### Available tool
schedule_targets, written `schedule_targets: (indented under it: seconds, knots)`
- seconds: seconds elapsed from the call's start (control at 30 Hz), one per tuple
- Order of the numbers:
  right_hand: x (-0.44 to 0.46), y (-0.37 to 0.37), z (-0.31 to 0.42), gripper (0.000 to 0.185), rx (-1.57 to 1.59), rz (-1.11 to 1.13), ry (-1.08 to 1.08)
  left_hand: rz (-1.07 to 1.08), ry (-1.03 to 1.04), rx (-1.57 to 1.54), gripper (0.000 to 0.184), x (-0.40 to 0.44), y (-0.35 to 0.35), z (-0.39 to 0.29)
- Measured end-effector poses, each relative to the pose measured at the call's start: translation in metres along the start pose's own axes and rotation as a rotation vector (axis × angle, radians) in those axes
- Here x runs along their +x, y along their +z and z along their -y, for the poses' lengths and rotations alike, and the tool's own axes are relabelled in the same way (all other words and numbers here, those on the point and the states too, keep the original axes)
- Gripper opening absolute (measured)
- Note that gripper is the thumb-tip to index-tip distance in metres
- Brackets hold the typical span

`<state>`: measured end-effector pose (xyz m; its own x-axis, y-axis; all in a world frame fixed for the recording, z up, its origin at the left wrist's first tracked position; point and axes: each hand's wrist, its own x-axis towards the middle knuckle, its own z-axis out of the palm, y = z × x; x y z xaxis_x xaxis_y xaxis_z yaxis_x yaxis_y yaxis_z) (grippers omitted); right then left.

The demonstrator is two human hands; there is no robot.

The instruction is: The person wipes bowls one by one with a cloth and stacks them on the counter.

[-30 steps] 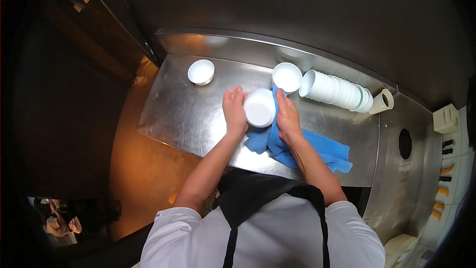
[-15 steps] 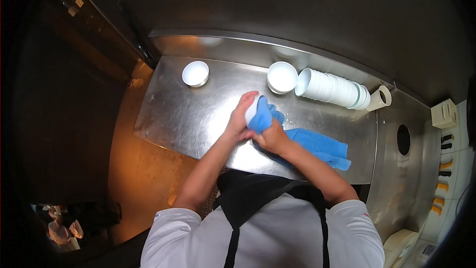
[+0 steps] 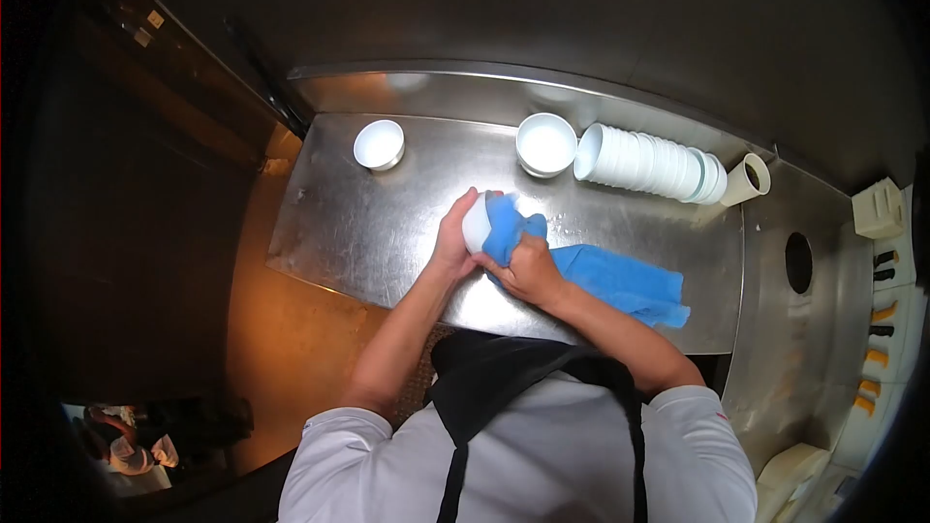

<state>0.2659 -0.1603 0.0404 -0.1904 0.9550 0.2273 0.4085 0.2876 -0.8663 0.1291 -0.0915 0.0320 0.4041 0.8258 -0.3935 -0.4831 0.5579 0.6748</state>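
Note:
My left hand [image 3: 453,238] is wrapped round a small white bowl [image 3: 475,226] above the metal counter. My right hand [image 3: 528,269] grips a blue cloth [image 3: 503,225] and presses it against the bowl's right side and rim. More blue cloth [image 3: 625,283] lies spread on the counter under and beside my right forearm; whether it is the same piece I cannot tell. Beyond my hands stands an upright white bowl [image 3: 545,145], possibly the top of a short stack. Farther left is another upright white bowl [image 3: 379,145].
A long row of nested white bowls [image 3: 647,163] lies on its side along the back edge, with a pale cup [image 3: 746,180] at its right end. The steel counter [image 3: 329,223] ends at the left. Several knives [image 3: 883,312] hang at the right wall. Another person [image 3: 136,455] shows far left.
The bowl has turned in my hands and shows more of its outer side. My right hand and the cloth have shifted round its rim. The view has moved slightly.

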Motion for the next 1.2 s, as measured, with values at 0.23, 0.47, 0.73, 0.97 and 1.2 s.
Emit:
schedule_targets:
  seconds: [0.23, 0.47, 0.73, 0.97, 1.2]
  knots:
    - [-0.001, -0.019, -0.004, 0.039, -0.003, -0.116, -0.267, 0.127, -0.182, -0.159, 0.060, 0.000, -0.003, 0.000]
    - [0.015, -0.033, -0.033, 0.036, 0.591, -0.780, 0.549, 0.241, 0.070, -0.207, 0.040, -0.023, 0.018, 0.020]
    - [-0.004, -0.038, -0.061, 0.033, 0.823, -0.737, 0.612, -0.272, 0.556, 0.811, 0.024, -0.031, -0.017, -0.065]
    - [-0.009, -0.028, -0.060, 0.032, 1.015, -0.648, 0.532, -0.700, 0.980, 1.903, 0.007, 0.068, -0.111, -0.115]
    - [-0.030, -0.055, -0.063, 0.038, 1.121, -0.690, 0.501, -0.789, 0.843, 2.040, 0.022, 0.079, -0.090, -0.089]
